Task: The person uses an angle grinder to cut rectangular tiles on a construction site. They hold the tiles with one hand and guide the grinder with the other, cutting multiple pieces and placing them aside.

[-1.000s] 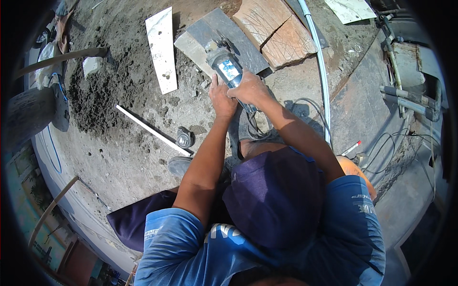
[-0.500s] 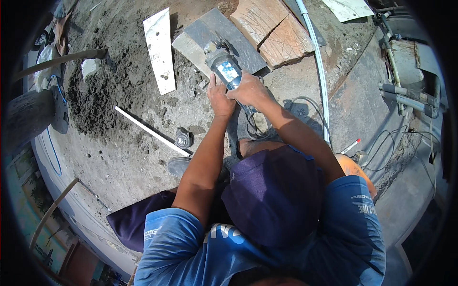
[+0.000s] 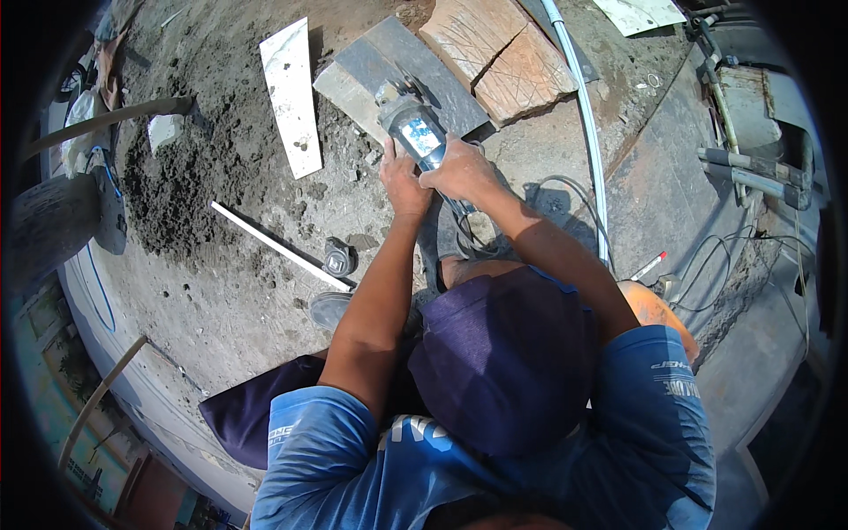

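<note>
An angle grinder (image 3: 419, 134) with a dark body and a pale label lies over a grey stone tile (image 3: 452, 104), its disc end above the tile's surface. My right hand (image 3: 463, 170) is wrapped round the grinder's body from the right. My left hand (image 3: 405, 184) grips the same tool from the left, with some fingertips showing along its side; the rest of its grip is hidden. The disc's contact with the tile cannot be made out.
Cracked reddish slabs (image 3: 521, 84) lie beyond the tile, next to a pale blue pipe (image 3: 590, 132). On the left are a white tile offcut (image 3: 291, 97), wet mortar (image 3: 190, 185), a white strip (image 3: 274, 243) and a tape measure (image 3: 338, 259). A loose cable (image 3: 729, 265) and red-tipped marker (image 3: 651, 267) lie right.
The whole view has shifted very slightly. Both hands stay on the angle grinder, and its place over the tile looks nearly the same.
</note>
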A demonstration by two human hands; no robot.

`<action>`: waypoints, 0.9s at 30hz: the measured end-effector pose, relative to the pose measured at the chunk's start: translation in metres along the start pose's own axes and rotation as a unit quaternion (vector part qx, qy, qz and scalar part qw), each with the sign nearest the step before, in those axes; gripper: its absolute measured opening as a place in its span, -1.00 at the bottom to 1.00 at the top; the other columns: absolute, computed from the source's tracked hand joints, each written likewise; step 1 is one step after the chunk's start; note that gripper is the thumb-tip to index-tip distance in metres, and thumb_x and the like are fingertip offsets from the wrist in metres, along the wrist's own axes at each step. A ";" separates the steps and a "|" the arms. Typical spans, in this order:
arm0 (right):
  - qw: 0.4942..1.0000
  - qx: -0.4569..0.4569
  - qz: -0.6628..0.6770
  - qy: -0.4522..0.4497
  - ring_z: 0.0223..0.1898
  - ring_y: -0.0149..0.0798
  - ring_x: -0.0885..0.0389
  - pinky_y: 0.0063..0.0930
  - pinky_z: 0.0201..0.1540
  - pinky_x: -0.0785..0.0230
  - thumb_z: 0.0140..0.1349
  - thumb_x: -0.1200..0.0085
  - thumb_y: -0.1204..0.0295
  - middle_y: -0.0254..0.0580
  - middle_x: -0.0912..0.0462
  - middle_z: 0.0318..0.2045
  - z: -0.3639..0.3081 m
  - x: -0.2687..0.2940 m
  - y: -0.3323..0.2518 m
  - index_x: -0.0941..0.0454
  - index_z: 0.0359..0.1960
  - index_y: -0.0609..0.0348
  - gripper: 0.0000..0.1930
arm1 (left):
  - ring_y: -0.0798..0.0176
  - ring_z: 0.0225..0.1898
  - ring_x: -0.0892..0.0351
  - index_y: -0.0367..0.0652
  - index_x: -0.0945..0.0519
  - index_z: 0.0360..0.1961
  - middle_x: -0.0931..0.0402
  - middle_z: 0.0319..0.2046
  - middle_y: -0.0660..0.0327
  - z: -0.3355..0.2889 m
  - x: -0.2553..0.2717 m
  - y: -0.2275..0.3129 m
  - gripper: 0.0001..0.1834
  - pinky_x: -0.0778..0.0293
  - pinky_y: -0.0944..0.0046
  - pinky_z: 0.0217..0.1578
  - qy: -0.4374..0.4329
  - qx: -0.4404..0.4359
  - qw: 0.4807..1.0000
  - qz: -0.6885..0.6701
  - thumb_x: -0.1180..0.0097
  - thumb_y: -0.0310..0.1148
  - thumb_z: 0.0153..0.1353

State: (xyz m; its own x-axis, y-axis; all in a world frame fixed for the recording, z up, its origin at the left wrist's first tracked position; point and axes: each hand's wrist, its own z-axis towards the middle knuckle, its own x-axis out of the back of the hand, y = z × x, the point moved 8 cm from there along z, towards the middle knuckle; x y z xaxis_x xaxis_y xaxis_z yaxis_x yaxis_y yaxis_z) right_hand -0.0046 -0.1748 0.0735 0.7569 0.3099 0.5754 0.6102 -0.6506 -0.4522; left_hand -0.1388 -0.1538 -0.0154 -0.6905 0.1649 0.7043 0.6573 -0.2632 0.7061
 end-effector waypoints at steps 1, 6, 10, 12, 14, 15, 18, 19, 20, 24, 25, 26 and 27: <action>1.000 -0.001 0.001 0.000 0.16 0.21 -0.61 -0.12 0.24 -0.46 -0.13 -0.38 0.15 0.38 -0.61 0.08 0.000 -0.001 0.001 -0.31 0.29 0.47 -0.05 | -0.16 0.53 -0.08 -0.06 -0.64 0.12 -0.49 0.31 0.08 0.000 0.000 0.001 -0.50 0.00 -0.27 0.42 -0.001 0.001 1.000 -0.004 -0.28 -0.20 0.13; 1.000 -0.002 0.002 -0.005 0.16 0.23 -0.60 -0.12 0.24 -0.46 -0.13 -0.39 0.15 0.40 -0.61 0.07 -0.004 0.000 0.000 -0.30 0.28 0.49 -0.06 | -0.16 0.54 -0.08 -0.05 -0.64 0.13 -0.47 0.32 0.10 0.000 0.000 -0.003 -0.50 0.00 -0.26 0.43 0.001 -0.001 1.000 0.002 -0.27 -0.19 0.14; 1.000 -0.008 0.008 -0.001 0.18 0.23 -0.59 -0.09 0.25 -0.44 -0.11 -0.36 0.21 0.35 -0.60 0.09 -0.004 -0.001 0.001 -0.35 0.22 0.41 -0.16 | -0.16 0.54 -0.08 -0.06 -0.63 0.14 -0.45 0.35 0.11 0.000 -0.004 -0.006 -0.50 0.00 -0.26 0.42 -0.016 0.004 1.000 0.005 -0.24 -0.18 0.16; 1.000 -0.013 0.012 -0.002 0.19 0.23 -0.59 -0.08 0.26 -0.43 -0.10 -0.34 0.24 0.33 -0.60 0.10 -0.006 0.000 0.001 -0.38 0.20 0.37 -0.21 | -0.15 0.54 -0.08 -0.06 -0.63 0.14 -0.46 0.34 0.11 0.001 -0.004 -0.006 -0.51 0.00 -0.26 0.42 -0.019 0.007 1.000 0.010 -0.23 -0.18 0.17; 1.000 -0.015 0.016 -0.005 0.19 0.23 -0.58 -0.08 0.27 -0.42 -0.09 -0.33 0.24 0.33 -0.60 0.11 -0.007 0.000 0.001 -0.38 0.20 0.37 -0.21 | -0.15 0.54 -0.08 -0.07 -0.63 0.13 -0.46 0.33 0.11 0.000 -0.004 -0.005 -0.51 0.00 -0.26 0.42 -0.018 0.007 1.000 0.011 -0.22 -0.18 0.17; 1.000 -0.017 0.014 -0.005 0.19 0.23 -0.58 -0.08 0.27 -0.42 -0.09 -0.33 0.24 0.33 -0.60 0.11 -0.007 0.000 0.001 -0.37 0.21 0.37 -0.21 | -0.15 0.54 -0.08 -0.07 -0.63 0.13 -0.47 0.33 0.11 0.000 -0.003 -0.005 -0.51 0.00 -0.26 0.42 -0.016 0.005 1.000 0.009 -0.22 -0.18 0.17; 1.000 -0.018 0.008 -0.001 0.20 0.23 -0.58 -0.08 0.27 -0.42 -0.09 -0.33 0.24 0.33 -0.60 0.10 -0.007 -0.001 0.002 -0.37 0.21 0.38 -0.21 | -0.15 0.53 -0.09 -0.08 -0.64 0.12 -0.49 0.31 0.10 0.000 -0.003 -0.004 -0.53 0.00 -0.26 0.41 -0.005 0.000 1.000 0.018 -0.22 -0.19 0.17; 1.000 -0.016 0.005 0.003 0.20 0.23 -0.58 -0.08 0.27 -0.42 -0.09 -0.33 0.24 0.34 -0.60 0.10 -0.007 -0.002 0.003 -0.37 0.21 0.38 -0.21 | -0.15 0.53 -0.09 -0.09 -0.64 0.11 -0.49 0.30 0.10 -0.001 -0.003 -0.004 -0.53 0.00 -0.26 0.41 -0.001 -0.001 1.000 0.023 -0.22 -0.20 0.17; 1.000 -0.014 0.003 0.007 0.20 0.23 -0.57 -0.08 0.27 -0.42 -0.09 -0.33 0.24 0.34 -0.60 0.10 -0.007 -0.001 0.003 -0.36 0.22 0.38 -0.20 | -0.15 0.53 -0.09 -0.09 -0.64 0.11 -0.49 0.30 0.11 0.000 -0.004 -0.004 -0.54 -0.01 -0.26 0.41 -0.005 -0.001 1.000 0.025 -0.22 -0.21 0.17; 1.000 -0.011 0.002 0.002 0.21 0.23 -0.57 -0.08 0.27 -0.42 -0.10 -0.34 0.24 0.35 -0.60 0.10 -0.009 0.000 0.003 -0.35 0.22 0.40 -0.18 | -0.13 0.53 -0.10 -0.11 -0.65 0.08 -0.49 0.30 0.11 -0.001 -0.004 -0.006 -0.56 -0.02 -0.24 0.40 -0.009 -0.003 0.999 0.031 -0.22 -0.25 0.16; 1.000 -0.011 0.003 0.001 0.21 0.23 -0.57 -0.08 0.27 -0.42 -0.10 -0.34 0.24 0.35 -0.60 0.10 -0.010 0.000 0.003 -0.35 0.22 0.41 -0.18 | -0.13 0.53 -0.10 -0.11 -0.65 0.07 -0.49 0.30 0.10 -0.001 -0.004 -0.006 -0.56 -0.03 -0.24 0.40 -0.007 -0.003 0.999 0.032 -0.22 -0.26 0.15; 1.000 -0.013 0.005 -0.001 0.21 0.23 -0.57 -0.08 0.27 -0.42 -0.10 -0.34 0.24 0.35 -0.60 0.10 -0.011 0.000 0.004 -0.36 0.22 0.41 -0.18 | -0.13 0.53 -0.10 -0.11 -0.65 0.07 -0.49 0.30 0.10 -0.001 -0.004 -0.005 -0.57 -0.03 -0.23 0.39 -0.004 -0.005 0.999 0.032 -0.22 -0.26 0.15; 1.000 -0.011 0.006 0.003 0.20 0.23 -0.58 -0.08 0.26 -0.42 -0.10 -0.34 0.24 0.35 -0.60 0.10 -0.012 0.000 0.005 -0.36 0.21 0.42 -0.19 | -0.13 0.53 -0.11 -0.12 -0.65 0.06 -0.49 0.30 0.09 -0.001 -0.004 -0.004 -0.57 -0.04 -0.23 0.39 -0.001 -0.007 0.999 0.031 -0.21 -0.27 0.15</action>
State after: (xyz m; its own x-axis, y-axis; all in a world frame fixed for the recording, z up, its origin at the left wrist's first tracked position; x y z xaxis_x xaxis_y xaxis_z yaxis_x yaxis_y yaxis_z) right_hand -0.0044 -0.1859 0.0793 0.7626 0.2981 0.5740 0.5959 -0.6689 -0.4444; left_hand -0.1395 -0.1542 -0.0213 -0.6471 0.1504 0.7474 0.6951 -0.2863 0.6594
